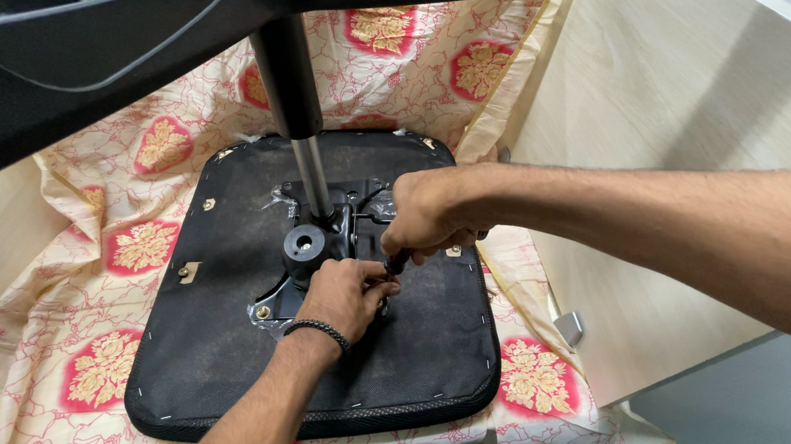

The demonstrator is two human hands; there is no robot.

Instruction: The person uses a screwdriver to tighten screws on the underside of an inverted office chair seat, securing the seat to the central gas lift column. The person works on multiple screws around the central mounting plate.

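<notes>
Seat: an upturned chair seat (234,366) with black fabric stapled round its edge lies flat, underside up, beneath both hands.
Plate: a black metal mounting plate (271,299) is fixed at the seat's middle, just left of the left fingers, with a round black socket (304,244) standing on it.
Column: a gas-lift column (299,124), black sleeve above and bare metal rod below, rises from the plate just beyond the fingers; its long axis runs up and away toward the top of the view, slightly tilted.
Chair base: a black plastic part (105,66) crosses the top of the view at the column's upper end; its shape cannot be told fully.
Left hand: the left hand (344,294), a dark braided band on its wrist, rests on the plate with its fingers (374,275) curled and pinching something small that cannot be made out.
Right hand: the right hand (434,213) reaches in from the right, fingers clenched around a short dark handle (396,263) that points down toward the left fingers, touching them.
Cloth: a cream sheet (89,284) with red and gold flower patches lies under the seat, spreading out on all sides of the hands.
Desk: a pale wood desk (657,97) carries it all, bare to the right of the right forearm.
</notes>
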